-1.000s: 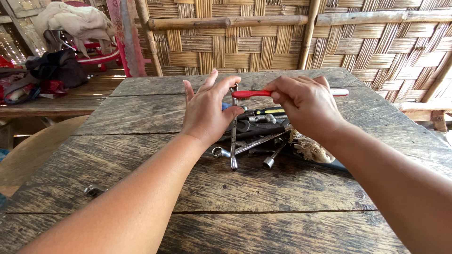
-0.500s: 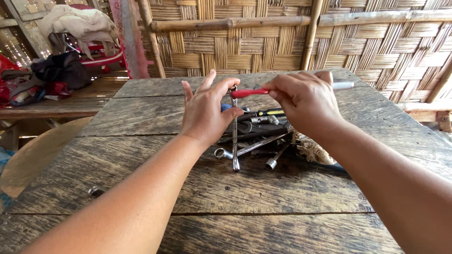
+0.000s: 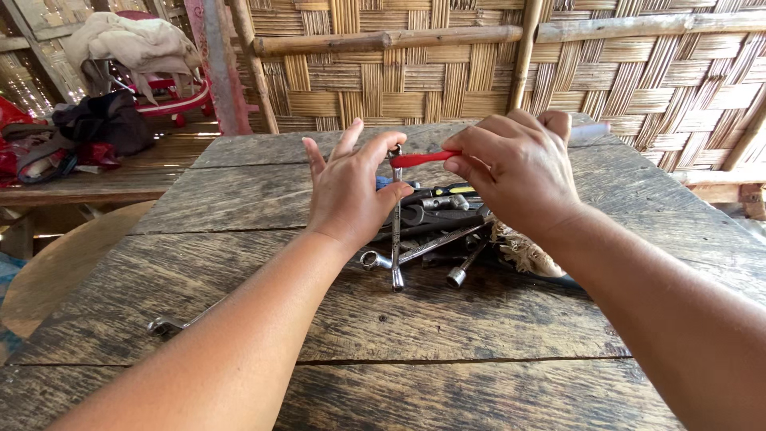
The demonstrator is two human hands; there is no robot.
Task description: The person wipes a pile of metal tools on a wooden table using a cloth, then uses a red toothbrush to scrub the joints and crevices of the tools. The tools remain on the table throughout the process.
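My left hand (image 3: 349,187) pinches a long steel wrench (image 3: 396,239) between thumb and fingers and holds it upright, its lower end on the wooden table (image 3: 239,199). My right hand (image 3: 515,172) grips a red-handled tool (image 3: 423,159) with a white end and holds its red tip against the top of the wrench. Just behind and below both hands lies a pile of tools (image 3: 435,227): wrenches, a socket bar and a yellow-and-black handled screwdriver.
A frayed rag (image 3: 523,251) lies at the right of the pile. Another wrench (image 3: 167,325) peeks out beside my left forearm. A woven bamboo wall (image 3: 447,72) stands behind the table. A bench (image 3: 96,175) at the left holds bags and cloth.
My right hand has turned, lifting the white end of the red tool up and back behind the hand. The left hand and upright wrench stay nearly still.
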